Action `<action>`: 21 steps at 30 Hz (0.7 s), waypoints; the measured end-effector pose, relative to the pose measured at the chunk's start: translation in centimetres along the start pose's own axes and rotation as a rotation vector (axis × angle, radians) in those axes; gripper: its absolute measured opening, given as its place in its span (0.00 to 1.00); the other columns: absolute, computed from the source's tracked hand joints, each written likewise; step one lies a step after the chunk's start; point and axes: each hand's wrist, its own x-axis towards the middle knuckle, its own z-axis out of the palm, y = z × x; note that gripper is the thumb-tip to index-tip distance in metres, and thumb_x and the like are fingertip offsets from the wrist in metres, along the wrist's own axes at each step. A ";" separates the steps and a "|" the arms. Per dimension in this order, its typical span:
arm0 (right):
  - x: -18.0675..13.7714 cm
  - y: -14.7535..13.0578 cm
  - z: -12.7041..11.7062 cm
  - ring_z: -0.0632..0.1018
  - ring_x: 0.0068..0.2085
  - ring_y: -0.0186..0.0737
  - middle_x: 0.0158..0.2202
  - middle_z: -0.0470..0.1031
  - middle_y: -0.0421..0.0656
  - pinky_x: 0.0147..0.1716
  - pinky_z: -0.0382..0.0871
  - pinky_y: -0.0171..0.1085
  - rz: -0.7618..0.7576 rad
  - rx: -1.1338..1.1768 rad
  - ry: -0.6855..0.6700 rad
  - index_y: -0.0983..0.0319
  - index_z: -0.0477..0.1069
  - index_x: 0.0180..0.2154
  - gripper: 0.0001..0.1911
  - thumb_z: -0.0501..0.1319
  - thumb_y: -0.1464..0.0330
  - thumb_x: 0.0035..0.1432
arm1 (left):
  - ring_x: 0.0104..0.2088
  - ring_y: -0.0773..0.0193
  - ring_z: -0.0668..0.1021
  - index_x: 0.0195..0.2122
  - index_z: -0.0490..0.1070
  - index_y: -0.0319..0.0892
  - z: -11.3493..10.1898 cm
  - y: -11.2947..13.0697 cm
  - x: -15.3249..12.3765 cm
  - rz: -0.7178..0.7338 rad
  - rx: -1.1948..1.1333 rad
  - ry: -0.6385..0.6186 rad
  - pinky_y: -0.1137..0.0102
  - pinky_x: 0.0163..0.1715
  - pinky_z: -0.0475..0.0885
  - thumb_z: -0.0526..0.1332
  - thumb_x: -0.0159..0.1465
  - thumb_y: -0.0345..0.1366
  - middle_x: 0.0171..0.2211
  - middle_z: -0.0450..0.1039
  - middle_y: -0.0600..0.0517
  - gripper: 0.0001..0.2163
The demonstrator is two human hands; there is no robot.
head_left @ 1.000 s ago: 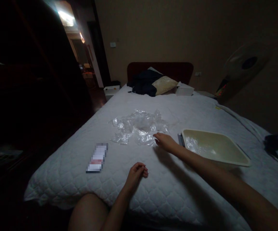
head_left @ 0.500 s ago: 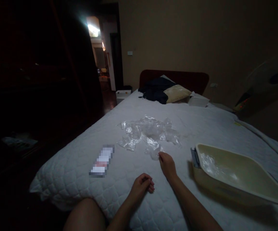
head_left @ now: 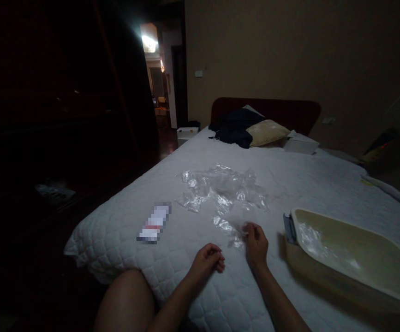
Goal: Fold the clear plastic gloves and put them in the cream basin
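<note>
A heap of clear plastic bags point(head_left: 222, 186) lies on the white quilted bed point(head_left: 193, 286). My right hand point(head_left: 256, 243) pinches one clear plastic bag point(head_left: 230, 226) that trails from the heap toward me. My left hand point(head_left: 207, 261) rests on the quilt just left of it, with fingers curled and nothing visible in them. A small flat blurred packet point(head_left: 154, 223) lies to the left of both hands.
A cream plastic basin point(head_left: 348, 258) with clear plastic inside sits on the bed at my right. Dark clothes point(head_left: 232, 128), a tan pillow point(head_left: 267, 132) and a white box point(head_left: 301, 145) lie by the headboard. A lit doorway point(head_left: 156, 76) is beyond. My knee point(head_left: 125, 299) is at the bed's near edge.
My right hand has drawn back from the heap toward me, pulling one clear bag along. The left hand has stayed curled on the quilt. The view has shifted left.
</note>
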 end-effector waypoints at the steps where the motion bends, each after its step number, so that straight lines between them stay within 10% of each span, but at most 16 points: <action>1: -0.2 -0.5 -0.1 0.70 0.25 0.34 0.27 0.71 0.41 0.23 0.64 0.33 0.075 0.075 -0.008 0.63 0.68 0.33 0.17 0.54 0.56 0.53 | 0.21 0.67 0.73 0.30 0.63 0.38 0.1 0.1 -0.1 0.001 0.004 0.013 0.71 0.21 0.66 0.64 0.48 0.42 0.23 0.69 0.52 0.15; 10: -1.9 -2.2 0.2 0.71 0.22 0.32 0.21 0.71 0.36 0.19 0.65 0.30 0.534 0.686 -0.276 0.61 0.69 0.27 0.12 0.62 0.58 0.46 | 0.39 0.63 0.70 0.44 0.63 0.47 1.0 0.6 -1.4 0.256 0.264 0.085 0.77 0.25 0.68 0.68 0.42 0.34 0.45 0.60 0.48 0.27; 21: -3.1 0.0 -0.3 0.75 0.29 0.36 0.29 0.76 0.39 0.26 0.69 0.33 0.678 0.741 -0.425 0.60 0.72 0.30 0.09 0.64 0.64 0.45 | 0.52 0.56 0.62 0.34 0.67 0.43 1.3 0.4 -1.8 0.402 0.350 0.323 0.67 0.43 0.66 0.64 0.48 0.31 0.53 0.50 0.48 0.11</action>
